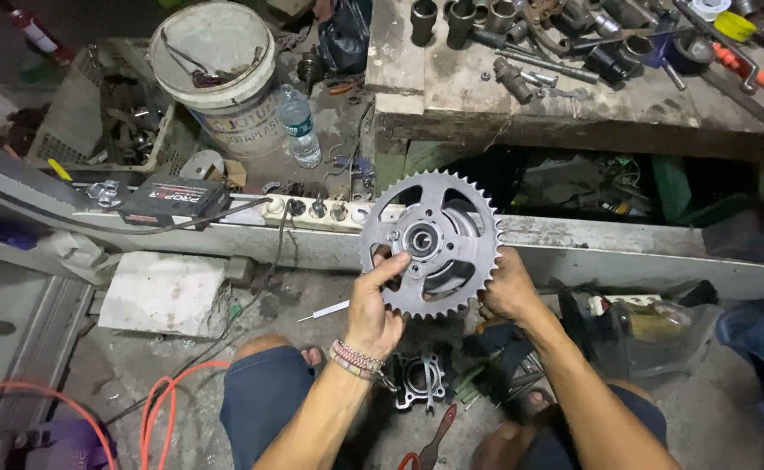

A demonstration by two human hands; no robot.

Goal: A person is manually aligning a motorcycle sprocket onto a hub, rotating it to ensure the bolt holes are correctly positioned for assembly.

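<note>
Toothed steel sprocket [432,244], held upright by both hands. Left hand [371,309] and right hand [505,287] each clasp its rim. Judged rigid, heavy, sharp-toothed; best held by the spokes.

both arms reach forward, left hand [371,309] and right hand [508,287] raised, fingers curled in a grip.

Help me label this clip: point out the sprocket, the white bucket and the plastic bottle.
sprocket [460,228]: head view, on its flat grey face right of the hub.
white bucket [212,48]: head view, on its lid.
plastic bottle [300,130]: head view, on its clear body.
</note>
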